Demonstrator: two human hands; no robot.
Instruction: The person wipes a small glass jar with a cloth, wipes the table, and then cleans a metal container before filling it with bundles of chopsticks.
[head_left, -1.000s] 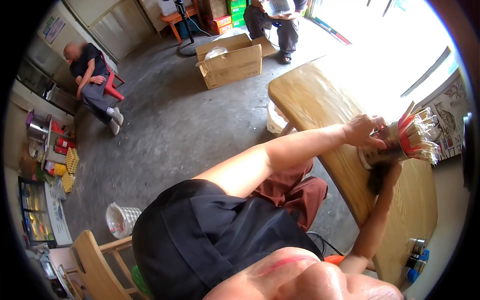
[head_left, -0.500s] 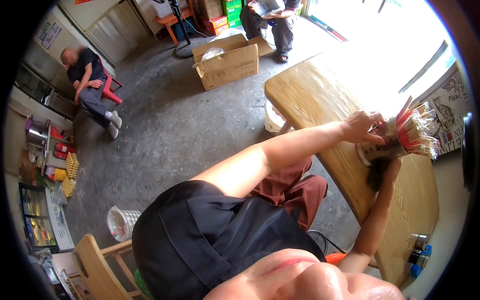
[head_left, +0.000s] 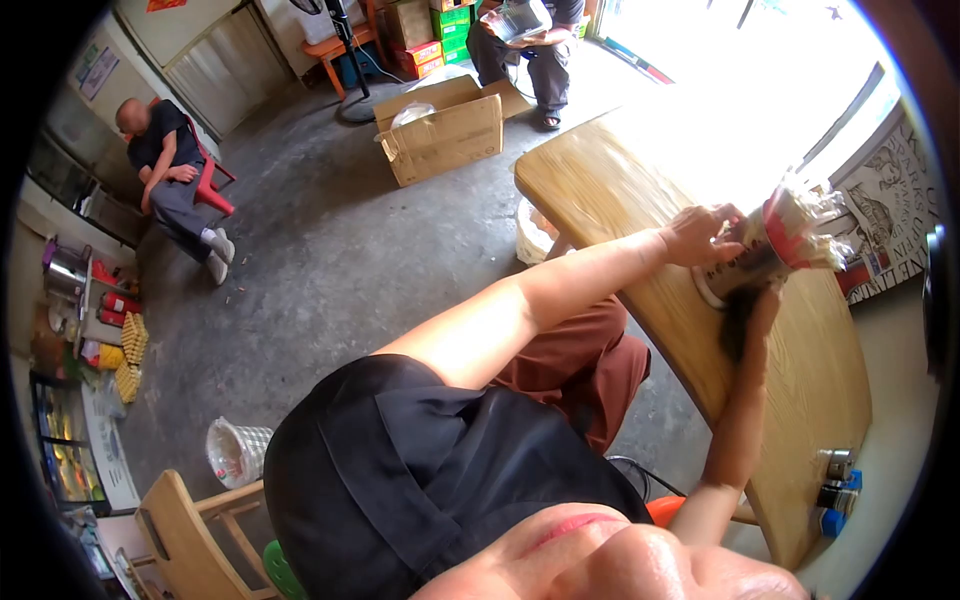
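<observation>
"What is that thing in the hands?"

"A cup [head_left: 740, 272] full of chopsticks [head_left: 797, 225]. It sits on the table [head_left: 800, 400], tipped over to one side. The sticks poke out of the top and look blurry. Some have red on them."

"Which hand holds it?"

"Both. The left hand [head_left: 700, 235] lies on the upper side of the cup. Its fingers curl round the cup and press on it. The right hand [head_left: 757, 305] is under the cup, low by the base. I cannot tell how its fingers sit, because the cup and a dark shadow hide them."

"Where on the table is the cup?"

"Near the edge next to the person, about the middle of the long side."

"What else is on the table?"

"Small jars [head_left: 833, 480] near the end closest to the camera, well apart from the cup. One is shiny and one has blue on it."

"What is beside the table?"

"A wall with a printed poster [head_left: 885, 215] on the far side. A white bag [head_left: 535, 232] stands on the floor by the table's leg."

"And farther off?"

"An open cardboard box [head_left: 445, 125] on the grey floor. A person [head_left: 525, 45] sits behind it, holding something. Another person [head_left: 170, 170] sits on a red chair [head_left: 208, 185] by the wall. A white basket [head_left: 238, 452] and a wooden chair [head_left: 195, 535] stand close to the camera."
</observation>
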